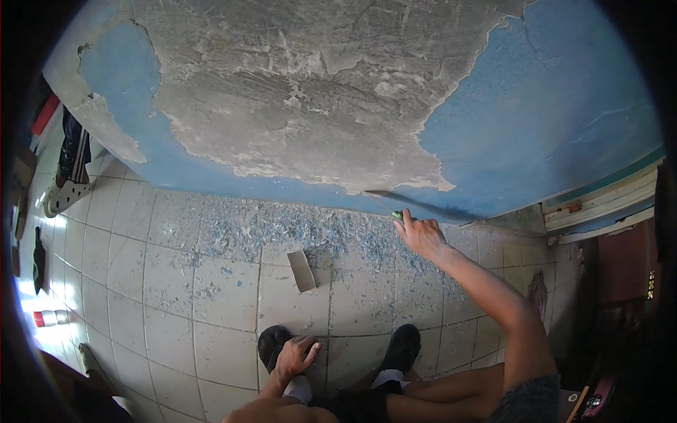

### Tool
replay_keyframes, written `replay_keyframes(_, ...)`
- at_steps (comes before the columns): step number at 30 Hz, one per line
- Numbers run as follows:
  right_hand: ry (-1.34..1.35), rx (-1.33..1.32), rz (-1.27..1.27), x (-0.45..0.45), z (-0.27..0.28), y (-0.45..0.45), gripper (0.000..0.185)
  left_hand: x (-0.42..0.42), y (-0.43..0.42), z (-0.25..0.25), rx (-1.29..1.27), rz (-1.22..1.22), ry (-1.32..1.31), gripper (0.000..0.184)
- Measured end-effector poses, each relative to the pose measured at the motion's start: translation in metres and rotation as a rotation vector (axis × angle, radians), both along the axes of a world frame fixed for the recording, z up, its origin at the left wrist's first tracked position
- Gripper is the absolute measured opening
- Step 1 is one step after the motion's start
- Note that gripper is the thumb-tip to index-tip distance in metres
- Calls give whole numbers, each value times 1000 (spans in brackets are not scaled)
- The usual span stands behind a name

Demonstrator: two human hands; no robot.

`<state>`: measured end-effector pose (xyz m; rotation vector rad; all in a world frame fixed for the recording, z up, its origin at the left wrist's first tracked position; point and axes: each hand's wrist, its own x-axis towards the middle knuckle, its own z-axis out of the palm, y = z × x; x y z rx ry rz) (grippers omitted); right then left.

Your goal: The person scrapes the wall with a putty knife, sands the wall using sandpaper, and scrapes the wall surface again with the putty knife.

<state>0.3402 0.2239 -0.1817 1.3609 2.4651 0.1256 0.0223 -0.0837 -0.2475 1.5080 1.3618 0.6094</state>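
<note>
My right hand (423,236) is closed around the green handle of a scraper (384,205). Its thin metal end reaches up and left to the lower wall, touching or nearly touching the ragged edge of the blue paint (303,192). Above that edge lies a large patch of bare grey plaster (310,113). My left hand (295,358) hangs over my left shoe, holding nothing, its fingers loosely bent and apart. Between my feet and the wall, a small open cardboard box (301,271) rests on the floor.
Blue and grey paint flakes (261,229) cover the tiled floor (226,352) along the wall. A person's leg with a light clog (67,196) stands at left. A red-capped container (51,319) lies below it. At right is a door or window frame (599,204).
</note>
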Motion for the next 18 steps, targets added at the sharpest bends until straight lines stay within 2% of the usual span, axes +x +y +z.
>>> replay_keyframes(10,68,-34,-15,6,-30,-11,58,1,-3,-8,7,-23,5,24)
replay_keyframes(13,161,-290,-238,-13,9,-11,51,1,-2,-4,17,-2,3,23)
replay_keyframes(16,370,-162,-162,-2,21,-8,41,-1,1,1,4,-1,3,21)
replay_keyframes(18,434,-238,-256,-15,63,-12,35,1,2,1,31,10,-16,21)
